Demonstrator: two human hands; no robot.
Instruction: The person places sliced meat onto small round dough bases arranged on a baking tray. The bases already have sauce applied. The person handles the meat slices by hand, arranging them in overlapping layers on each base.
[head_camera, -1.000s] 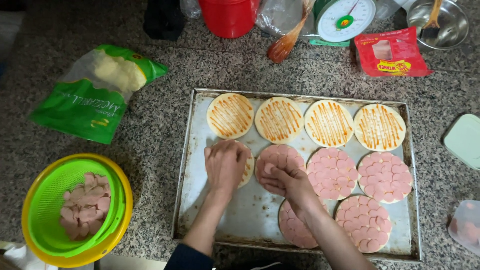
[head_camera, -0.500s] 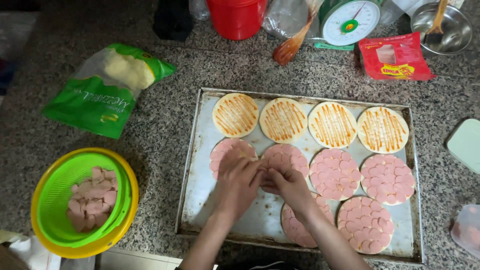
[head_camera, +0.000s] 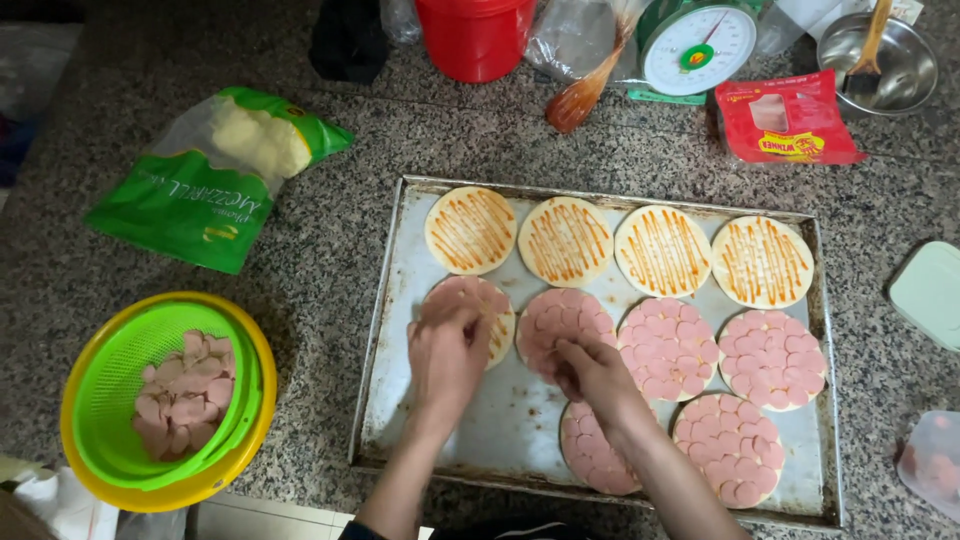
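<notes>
Change: both hands have slid slightly left since the earlier frame, left fingers now on the leftmost middle-row round.
Left hand (head_camera: 447, 352): loosely curled, fingertips pressing sausage slices onto the half-covered round (head_camera: 470, 305).
Right hand (head_camera: 592, 372): pinched at the edge of the neighbouring covered round (head_camera: 560, 322); cannot tell if it holds a slice.
Tray (head_camera: 395, 300): on the granite worktop (head_camera: 320, 260).
Green colander (head_camera: 160, 400): left of tray, holds spare slices.

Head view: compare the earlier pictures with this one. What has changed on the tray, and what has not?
The left hand has slid down off the left middle-row round, which now shows more pink slices. The right hand stays at the next round. The tray, sauced rounds and green strainer are unchanged.
</notes>
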